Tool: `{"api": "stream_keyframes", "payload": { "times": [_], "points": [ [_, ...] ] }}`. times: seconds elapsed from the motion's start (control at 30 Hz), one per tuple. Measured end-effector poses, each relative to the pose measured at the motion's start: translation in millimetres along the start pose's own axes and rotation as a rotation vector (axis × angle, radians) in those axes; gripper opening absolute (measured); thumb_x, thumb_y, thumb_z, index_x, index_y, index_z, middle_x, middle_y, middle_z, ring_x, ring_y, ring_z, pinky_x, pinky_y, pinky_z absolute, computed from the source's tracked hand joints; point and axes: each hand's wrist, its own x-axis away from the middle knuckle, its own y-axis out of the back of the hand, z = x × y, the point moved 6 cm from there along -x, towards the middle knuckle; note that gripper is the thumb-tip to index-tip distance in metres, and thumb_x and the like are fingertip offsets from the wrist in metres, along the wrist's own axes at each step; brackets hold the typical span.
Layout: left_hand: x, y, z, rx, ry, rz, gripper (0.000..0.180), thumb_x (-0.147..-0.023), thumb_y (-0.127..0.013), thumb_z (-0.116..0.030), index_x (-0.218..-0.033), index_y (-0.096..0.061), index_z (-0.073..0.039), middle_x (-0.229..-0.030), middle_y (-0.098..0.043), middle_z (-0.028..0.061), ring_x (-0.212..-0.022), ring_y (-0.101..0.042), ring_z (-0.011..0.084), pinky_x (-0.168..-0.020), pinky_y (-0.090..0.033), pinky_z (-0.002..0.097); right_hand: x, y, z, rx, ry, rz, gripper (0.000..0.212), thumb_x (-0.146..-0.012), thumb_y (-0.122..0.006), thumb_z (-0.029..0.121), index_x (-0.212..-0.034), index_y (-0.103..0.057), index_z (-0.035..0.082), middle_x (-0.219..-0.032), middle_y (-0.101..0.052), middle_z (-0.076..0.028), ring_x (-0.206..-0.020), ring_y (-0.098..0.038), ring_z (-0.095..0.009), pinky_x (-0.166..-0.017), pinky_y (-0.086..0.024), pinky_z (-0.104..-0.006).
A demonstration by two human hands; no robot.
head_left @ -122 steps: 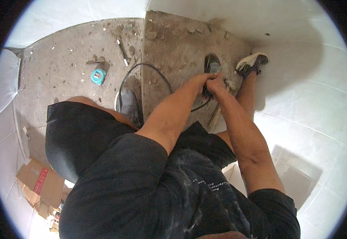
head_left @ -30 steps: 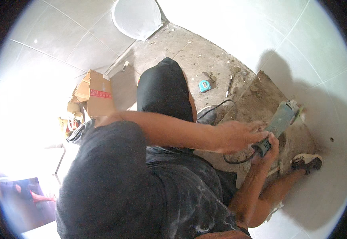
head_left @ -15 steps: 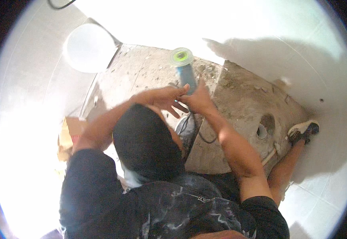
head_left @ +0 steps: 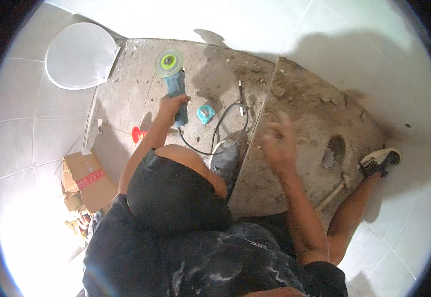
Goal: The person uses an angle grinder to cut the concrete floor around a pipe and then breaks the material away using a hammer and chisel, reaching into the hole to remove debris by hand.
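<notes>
Two slabs of dirt-strewn grey floor [head_left: 294, 198] spread before the person, a torn cardboard box [head_left: 95, 190] lying to the left. The blue angle grinder [head_left: 175, 84] is over the left slab, its green-centred disc pointing away from the body. The hands are well apart: the left hand [head_left: 169, 106] grips the grinder, while the right hand [head_left: 280, 146] is blurred, its fingers' pose unclear. Near the grinder lie a turquoise tape measure [head_left: 205, 114] and a slim marker [head_left: 240, 98].
</notes>
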Motion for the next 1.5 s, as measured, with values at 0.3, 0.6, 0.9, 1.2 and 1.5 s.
{"api": "stream_keyframes", "payload": {
  "times": [0.3, 0.6, 0.9, 1.2, 1.5],
  "points": [
    [-91.1, 44.3, 30.0, -0.797, -0.269, -0.538, 0.073, -0.062, -0.080, -0.042, -0.117, -0.062, 0.003, -0.109, -0.068, 0.0229, -0.106, -0.065, 0.0347, -0.090, -0.052, 0.0461, 152.8, 190.4, -123.1, 0.446, -0.303, -0.482, 0.049, -0.089, -0.059, 0.004, -0.136, -0.048, 0.002, -0.111, -0.065, -0.011, -0.101, -0.063, -0.023, -0.089, -0.049, -0.0351],
    [-135.5, 86.4, 95.8, -0.626, -0.109, -0.426, 0.103, -0.063, -0.077, -0.066, -0.124, -0.052, 0.013, -0.130, -0.051, 0.0316, -0.122, -0.050, 0.0423, -0.103, -0.041, 0.0511, 205.2, 221.0, -178.5, 0.607, -0.766, -0.494, 0.052, -0.089, -0.060, 0.012, -0.137, -0.044, -0.001, -0.108, -0.064, -0.020, -0.102, -0.064, -0.035, -0.090, -0.049, -0.0432],
    [-137.2, 97.6, 102.3, -0.883, -0.251, -0.639, 0.093, -0.071, -0.070, -0.071, -0.117, -0.060, 0.009, -0.114, -0.066, 0.0206, -0.102, -0.064, 0.0353, -0.090, -0.050, 0.0455, 183.4, 172.1, -185.6, 0.832, -1.062, -0.199, 0.054, -0.088, -0.062, 0.020, -0.132, -0.045, -0.005, -0.126, -0.055, -0.026, -0.112, -0.059, -0.041, -0.094, -0.049, -0.0483],
    [-71.0, 55.8, 54.7, -0.785, -0.152, -0.419, 0.099, -0.073, -0.072, -0.057, -0.138, -0.039, 0.010, -0.135, -0.048, 0.0344, -0.130, -0.046, 0.0442, -0.111, -0.034, 0.0492, 204.9, 181.6, -236.1, 0.805, -0.893, -0.101, 0.063, -0.082, -0.070, 0.020, -0.133, -0.046, -0.008, -0.124, -0.056, -0.030, -0.115, -0.055, -0.046, -0.099, -0.045, -0.0495],
    [34.3, 35.3, 44.3, -0.861, -0.618, -0.601, 0.067, -0.084, -0.065, -0.049, -0.131, -0.051, -0.004, -0.128, -0.053, 0.0248, -0.116, -0.053, 0.0416, -0.097, -0.043, 0.0520, 202.1, 183.0, -234.9, 0.802, -0.631, -0.101, 0.051, -0.086, -0.066, 0.026, -0.127, -0.056, -0.004, -0.127, -0.057, -0.028, -0.119, -0.054, -0.044, -0.103, -0.043, -0.0483]
  ]
}}
